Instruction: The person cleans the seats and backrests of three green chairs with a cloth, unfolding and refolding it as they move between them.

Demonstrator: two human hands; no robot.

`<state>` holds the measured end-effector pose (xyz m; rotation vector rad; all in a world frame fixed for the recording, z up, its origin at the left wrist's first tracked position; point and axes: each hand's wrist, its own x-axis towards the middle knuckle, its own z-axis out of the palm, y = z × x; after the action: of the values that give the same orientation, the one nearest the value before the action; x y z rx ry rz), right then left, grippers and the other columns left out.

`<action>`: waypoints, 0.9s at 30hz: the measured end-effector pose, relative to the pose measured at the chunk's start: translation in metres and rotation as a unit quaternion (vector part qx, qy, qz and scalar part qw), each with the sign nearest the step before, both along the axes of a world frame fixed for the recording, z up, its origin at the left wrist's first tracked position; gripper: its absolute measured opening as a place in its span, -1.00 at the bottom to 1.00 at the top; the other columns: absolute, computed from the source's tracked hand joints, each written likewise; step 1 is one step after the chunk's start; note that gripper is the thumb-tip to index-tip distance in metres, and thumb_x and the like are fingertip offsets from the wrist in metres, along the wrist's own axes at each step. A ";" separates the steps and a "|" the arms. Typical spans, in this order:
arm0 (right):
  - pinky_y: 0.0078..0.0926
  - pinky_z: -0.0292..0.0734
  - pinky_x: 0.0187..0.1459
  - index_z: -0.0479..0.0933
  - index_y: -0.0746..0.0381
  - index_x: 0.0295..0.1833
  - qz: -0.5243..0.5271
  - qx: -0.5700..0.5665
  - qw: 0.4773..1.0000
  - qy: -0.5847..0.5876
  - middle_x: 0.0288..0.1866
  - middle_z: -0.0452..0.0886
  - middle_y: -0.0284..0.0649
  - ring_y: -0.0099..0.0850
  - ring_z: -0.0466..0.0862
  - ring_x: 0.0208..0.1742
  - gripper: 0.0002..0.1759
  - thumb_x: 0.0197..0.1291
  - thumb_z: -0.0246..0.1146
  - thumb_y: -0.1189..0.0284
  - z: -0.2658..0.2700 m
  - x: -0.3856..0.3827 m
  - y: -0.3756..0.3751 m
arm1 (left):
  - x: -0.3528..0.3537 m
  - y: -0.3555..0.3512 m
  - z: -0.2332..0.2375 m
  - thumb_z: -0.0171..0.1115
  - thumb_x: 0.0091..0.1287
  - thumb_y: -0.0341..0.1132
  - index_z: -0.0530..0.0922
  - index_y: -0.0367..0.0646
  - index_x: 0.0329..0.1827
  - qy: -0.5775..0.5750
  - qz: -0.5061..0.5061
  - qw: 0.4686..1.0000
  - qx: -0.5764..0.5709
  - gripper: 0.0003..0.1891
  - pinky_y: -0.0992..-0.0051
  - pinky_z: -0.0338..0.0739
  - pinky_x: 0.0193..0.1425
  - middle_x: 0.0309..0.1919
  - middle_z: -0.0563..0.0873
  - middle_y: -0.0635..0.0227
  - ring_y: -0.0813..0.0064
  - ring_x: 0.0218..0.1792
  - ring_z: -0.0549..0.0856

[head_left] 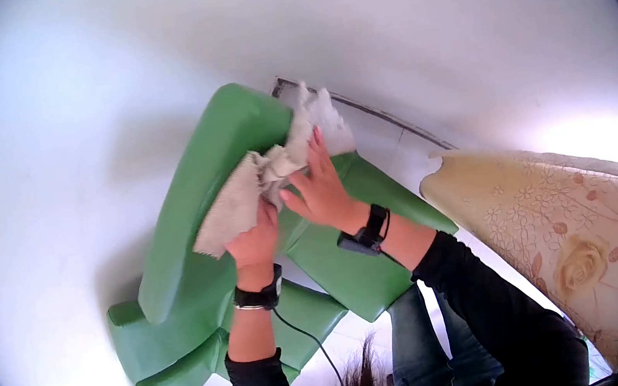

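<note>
On the sofa (175, 242), left hand (255, 241) clutches cloth (236, 202); right hand (320, 189) flattens it.

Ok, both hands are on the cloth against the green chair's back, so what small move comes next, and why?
Probably flatten the cloth before any stroke: it is bunched between the left hand, which grips its lower part, and the right hand, pressing open-palmed, so little of it lies flat on the green chair.

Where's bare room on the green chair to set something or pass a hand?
Free: the green padded armchair's seat below the right hand, and its backrest left of the beige terry cloth. Crowded: the top corner, where left hand and right hand work the cloth.
</note>
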<state>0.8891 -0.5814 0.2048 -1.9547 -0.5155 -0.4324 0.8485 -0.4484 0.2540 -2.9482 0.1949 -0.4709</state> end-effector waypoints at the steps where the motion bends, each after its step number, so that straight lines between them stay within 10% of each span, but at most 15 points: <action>1: 0.05 -0.06 0.24 0.33 0.03 0.14 0.008 -0.011 0.993 -0.119 0.30 0.09 -0.01 -0.07 0.09 0.33 -0.54 0.07 0.10 0.25 0.014 0.015 0.004 | 0.004 0.001 0.020 -0.01 0.12 -0.23 0.43 -0.14 0.07 -0.027 -0.002 0.999 0.020 -0.57 0.15 0.30 0.10 0.06 0.48 0.17 0.18 0.05 0.47; 5: 0.02 -0.05 0.25 0.33 -0.12 0.15 0.011 -0.037 0.961 -0.275 0.26 0.21 -0.17 -0.23 0.20 0.30 -0.56 0.09 0.07 0.21 0.070 0.054 0.024 | 0.004 0.013 0.042 -0.08 0.16 -0.20 0.35 -0.15 0.15 -0.110 0.136 0.983 0.053 -0.53 0.08 0.09 0.25 0.16 0.37 0.14 0.12 0.15 0.38; 10: -0.12 0.05 0.20 0.34 -0.19 0.14 0.011 -0.165 0.891 -0.422 0.15 0.37 -0.37 -0.43 0.30 0.24 -0.56 0.07 0.05 0.23 0.024 0.053 0.014 | -0.015 0.028 -0.004 -0.11 0.17 -0.19 0.35 -0.12 0.15 -0.206 0.000 0.968 0.144 -0.54 -0.01 -0.30 0.32 0.23 0.27 0.18 0.12 0.30 0.15; 15: -0.41 0.18 0.14 0.29 -0.10 0.18 0.342 -0.371 0.779 -0.372 0.14 0.37 -0.41 -0.48 0.25 0.27 -0.46 -0.02 0.05 0.40 -0.076 0.031 -0.040 | -0.086 0.038 -0.110 0.01 0.09 -0.16 0.47 0.07 0.02 -0.022 -0.003 0.989 0.145 -0.61 0.11 0.18 0.19 0.12 0.43 0.28 0.37 0.15 0.39; 17: -0.50 0.21 0.11 0.30 -0.08 0.17 0.407 -0.407 0.735 -0.358 0.13 0.38 -0.42 -0.49 0.24 0.27 -0.47 -0.01 0.03 0.41 -0.088 0.025 -0.051 | -0.119 0.048 -0.150 0.08 0.05 -0.14 0.55 0.09 -0.16 0.229 -0.003 0.973 0.006 -0.72 0.37 0.44 -0.19 -0.13 0.60 0.38 0.51 -0.13 0.57; 23: -0.60 0.36 -0.01 0.45 -0.16 -0.01 0.380 -0.436 0.703 -0.414 -0.24 0.47 -0.60 -0.63 0.46 -0.22 -0.54 -0.15 0.10 0.39 -0.049 0.026 -0.048 | -0.134 0.054 -0.092 0.13 0.04 -0.10 0.55 -0.04 -0.40 0.359 0.052 0.932 0.000 -0.78 0.42 0.42 -0.49 -0.43 0.65 0.51 0.57 -0.41 0.61; 25: -0.55 0.37 -0.01 0.47 -0.15 -0.05 0.370 -0.414 0.708 -0.438 -0.26 0.48 -0.59 -0.60 0.47 -0.21 -0.57 -0.15 0.11 0.38 0.004 0.032 -0.023 | -0.128 0.052 -0.050 0.17 0.01 -0.12 0.58 0.07 -0.39 0.273 0.152 0.950 -0.018 -0.83 0.38 0.47 -0.37 -0.54 0.57 0.56 0.49 -0.47 0.62; 27: -0.45 0.33 0.06 0.48 -0.10 -0.12 0.328 -0.358 0.723 -0.491 -0.26 0.46 -0.55 -0.54 0.47 -0.17 -0.64 -0.13 0.08 0.39 0.045 0.040 0.000 | -0.114 0.073 -0.029 0.18 0.00 -0.05 0.58 0.16 -0.17 -0.120 0.070 0.988 0.060 -0.69 0.33 0.49 -0.22 -0.33 0.61 0.58 0.55 -0.23 0.60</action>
<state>0.9293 -0.5814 0.2495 -1.8848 -2.2678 -0.8748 0.7346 -0.3753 0.2252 -2.7337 -0.0113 -0.7572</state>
